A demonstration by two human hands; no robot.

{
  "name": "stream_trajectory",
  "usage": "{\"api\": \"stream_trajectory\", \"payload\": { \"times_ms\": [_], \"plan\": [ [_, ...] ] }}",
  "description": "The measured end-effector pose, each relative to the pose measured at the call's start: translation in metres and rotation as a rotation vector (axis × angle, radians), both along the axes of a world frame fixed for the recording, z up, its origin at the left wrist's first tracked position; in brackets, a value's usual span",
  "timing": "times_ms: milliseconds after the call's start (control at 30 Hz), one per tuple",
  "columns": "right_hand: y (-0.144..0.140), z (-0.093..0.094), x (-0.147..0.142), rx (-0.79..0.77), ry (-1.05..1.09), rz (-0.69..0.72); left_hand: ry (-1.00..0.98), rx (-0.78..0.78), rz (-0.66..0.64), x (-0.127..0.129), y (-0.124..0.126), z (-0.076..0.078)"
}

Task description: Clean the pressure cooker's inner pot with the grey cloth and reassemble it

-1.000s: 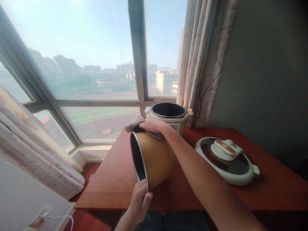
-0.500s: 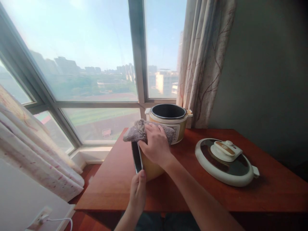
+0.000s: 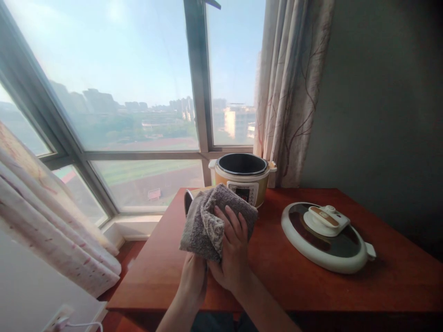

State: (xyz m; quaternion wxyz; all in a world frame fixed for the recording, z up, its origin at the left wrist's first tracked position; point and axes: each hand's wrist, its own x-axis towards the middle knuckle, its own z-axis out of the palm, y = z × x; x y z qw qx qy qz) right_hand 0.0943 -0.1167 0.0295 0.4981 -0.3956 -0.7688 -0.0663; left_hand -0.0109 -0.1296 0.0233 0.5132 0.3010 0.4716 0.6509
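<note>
So the right hand (image 3: 232, 251) is pressing a fuzzy grey cloth (image 3: 211, 221) flat against the inner pot (image 3: 188, 199), fingers spread out and lying over the terry fabric, which is bunching into soft folds on its left side. The pot itself is mostly hiding under that cloth; only a sliver of its round metal rim and dark inside is peeking out at the top left, and it's sitting tipped on its side over the near middle of the table (image 3: 346, 290). The left hand (image 3: 193, 279) is coming up underneath and its fingers are disappearing behind the hanging edge of the cloth, so I honestly can't tell whether it's gripping the pot or just propping it. The table is a smooth reddish-brown wood with a bit of sheen. Just behind the cloth the cooker base (image 3: 242, 183) is standing upright by the window, a squat cylinder with a mustard-gold body, cream rim, dark hollow inside and a little control panel facing forward. Off to the right, well apart from the hands, the lid (image 3: 325, 235) is lying flat: a round disc with a cream edge, glossy dark brown top and a chunky cream handle in the middle. A pale curtain (image 3: 290, 92) with a thin branch pattern is hanging in long folds behind the cooker.
</note>
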Motion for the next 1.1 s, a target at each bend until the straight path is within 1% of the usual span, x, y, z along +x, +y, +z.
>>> {"api": "stream_trajectory", "payload": {
  "times_ms": [100,200,267,333,400,500,567,633,700,800,933,1033,1100],
  "plan": [
    [0.014,0.022,0.003,-0.059,-0.086,0.006,0.001,0.011,-0.024,-0.003,0.002,-0.009],
    [0.033,0.052,0.003,-0.151,-0.142,-0.004,0.088,0.054,-0.036,-0.008,0.001,-0.021],
    [0.048,0.070,0.000,-0.205,-0.161,-0.012,0.206,0.088,-0.056,-0.014,-0.002,-0.031],
    [0.063,0.084,-0.005,-0.262,-0.187,-0.019,0.350,0.115,-0.044,-0.023,-0.004,-0.044],
    [0.076,0.095,-0.011,-0.327,-0.222,-0.034,0.488,0.152,-0.034,-0.033,-0.003,-0.056],
    [0.092,0.104,-0.024,-0.389,-0.269,-0.089,0.642,0.238,-0.125,-0.051,0.003,-0.067],
    [0.099,0.107,-0.032,-0.414,-0.290,-0.136,0.686,0.279,-0.168,-0.061,0.009,-0.068],
    [0.105,0.109,-0.039,-0.450,-0.306,-0.167,0.683,0.290,-0.136,-0.066,0.014,-0.067],
    [0.109,0.109,-0.043,-0.466,-0.307,-0.175,0.666,0.283,-0.098,-0.065,0.017,-0.065],
    [0.111,0.106,-0.042,-0.423,-0.272,-0.162,0.649,0.267,-0.056,-0.059,0.017,-0.066],
    [0.100,0.096,-0.034,-0.330,-0.205,-0.123,0.622,0.243,-0.049,-0.048,0.011,-0.064],
    [0.084,0.082,-0.026,-0.253,-0.139,-0.108,0.574,0.216,-0.044,-0.042,0.007,-0.056],
    [0.071,0.068,-0.022,-0.212,-0.103,-0.106,0.530,0.207,-0.051,-0.038,0.007,-0.048]
  ]
}}
